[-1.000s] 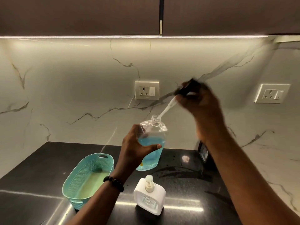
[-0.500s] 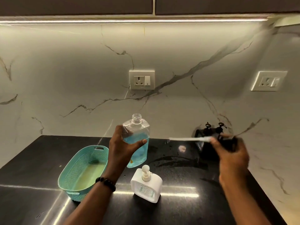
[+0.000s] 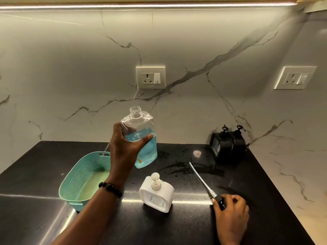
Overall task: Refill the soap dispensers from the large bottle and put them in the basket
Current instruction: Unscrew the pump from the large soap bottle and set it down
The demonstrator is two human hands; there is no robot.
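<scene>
My left hand (image 3: pixel 126 147) grips the large clear bottle (image 3: pixel 141 137), which is half full of blue soap and has an uncapped neck, and holds it upright above the counter. My right hand (image 3: pixel 230 211) holds the black pump head (image 3: pixel 220 201) low on the counter, its white dip tube (image 3: pixel 200 177) lying along the surface and pointing away to the back left. A white square soap dispenser (image 3: pixel 157 193) with a cream pump stands between my hands. Two black dispensers (image 3: pixel 227 144) stand at the back right. The teal basket (image 3: pixel 74 181) sits at the left.
The black counter (image 3: pixel 177 225) has wet smears and a small pale blob (image 3: pixel 197 153) behind the white dispenser. Marble wall behind carries two sockets (image 3: pixel 150 77). The counter ends at the right along a marble edge.
My right hand pulled the pump with its tube out of the bottle, swung it right and lowered it onto the counter. My left hand brought the bottle lower.
</scene>
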